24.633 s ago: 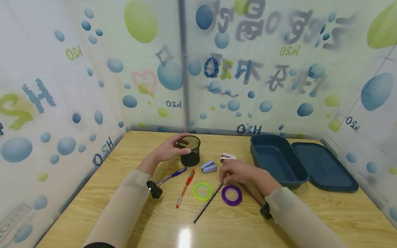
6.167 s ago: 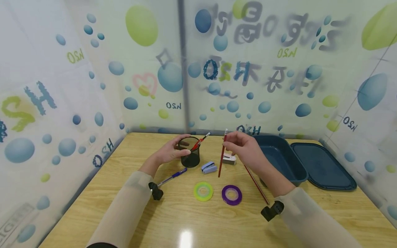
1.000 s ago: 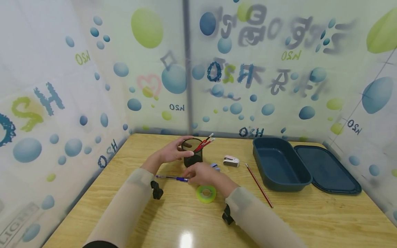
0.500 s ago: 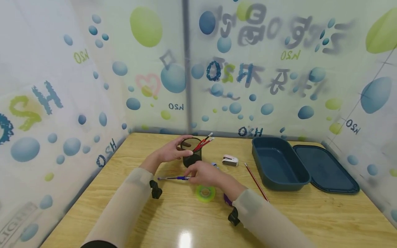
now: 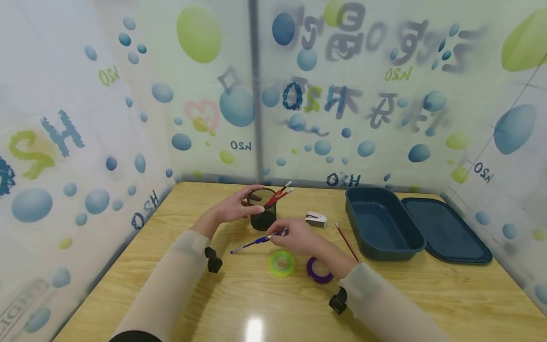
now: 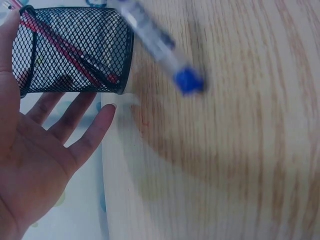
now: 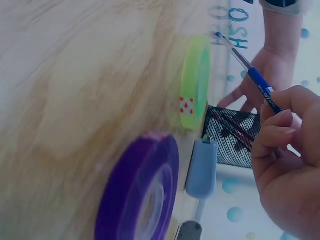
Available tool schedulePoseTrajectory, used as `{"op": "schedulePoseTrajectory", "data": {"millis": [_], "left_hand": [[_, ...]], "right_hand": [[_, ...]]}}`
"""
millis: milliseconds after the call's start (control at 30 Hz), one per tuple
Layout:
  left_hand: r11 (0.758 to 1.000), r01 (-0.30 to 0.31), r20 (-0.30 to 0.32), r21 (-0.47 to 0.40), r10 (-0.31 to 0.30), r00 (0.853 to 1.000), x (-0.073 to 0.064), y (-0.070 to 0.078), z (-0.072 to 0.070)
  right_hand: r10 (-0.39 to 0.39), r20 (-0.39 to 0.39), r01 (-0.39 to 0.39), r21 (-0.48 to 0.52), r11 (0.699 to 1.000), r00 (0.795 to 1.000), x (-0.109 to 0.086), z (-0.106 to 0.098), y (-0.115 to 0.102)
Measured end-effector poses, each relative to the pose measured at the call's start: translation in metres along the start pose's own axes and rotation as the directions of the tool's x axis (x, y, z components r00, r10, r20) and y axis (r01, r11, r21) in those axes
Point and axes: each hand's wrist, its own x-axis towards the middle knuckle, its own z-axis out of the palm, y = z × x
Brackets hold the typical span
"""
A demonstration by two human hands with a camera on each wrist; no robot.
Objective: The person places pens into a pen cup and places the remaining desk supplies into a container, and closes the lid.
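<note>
My left hand (image 5: 232,207) grips a black mesh pen holder (image 5: 264,220) near the back of the table, thumb on the near side and fingers round the far side. Red and dark pencils and a red pen (image 5: 278,195) lean out of it to the right. Just in front of the holder, my right hand (image 5: 299,236) pinches a blue pen (image 5: 256,241) between thumb and fingertips. The pen slants, its blue tip low and to the left; the right wrist view shows the pen (image 7: 257,82) raised, with the mesh holder (image 7: 230,142) beyond it.
Yellow-green tape (image 5: 281,263) and purple tape (image 5: 319,270) lie nearest my right forearm. A light-blue stapler (image 7: 202,167) is hidden behind my hand in the head view. Farther right are a white stapler (image 5: 316,219), a red pencil (image 5: 347,241), a dark-blue box (image 5: 395,255) and its lid (image 5: 448,230).
My right hand has lifted the blue pen from the table and drawn it up and to the right, tilting it. The left hand keeps its grip on the pen holder.
</note>
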Motion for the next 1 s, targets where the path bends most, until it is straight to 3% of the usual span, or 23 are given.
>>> {"op": "schedulePoseTrajectory", "data": {"millis": [400, 600, 1000], "left_hand": [[1.0, 0.001, 0.01, -0.021, -0.001, 1.0, 0.001, -0.002, -0.001], [0.999, 0.0, 0.015, -0.036, 0.0, 1.0, 0.002, -0.001, -0.001], [0.999, 0.002, 0.019, -0.038, -0.001, 1.0, 0.003, -0.002, 0.0]], "right_hand": [[0.001, -0.096, 0.023, 0.248, 0.969, 0.995, -0.03, -0.025, -0.004], [0.032, -0.138, 0.009, 0.284, 0.959, 0.99, -0.04, -0.036, -0.008], [-0.015, -0.216, 0.091, 0.345, 0.934, 0.976, -0.05, -0.043, -0.005]]}}
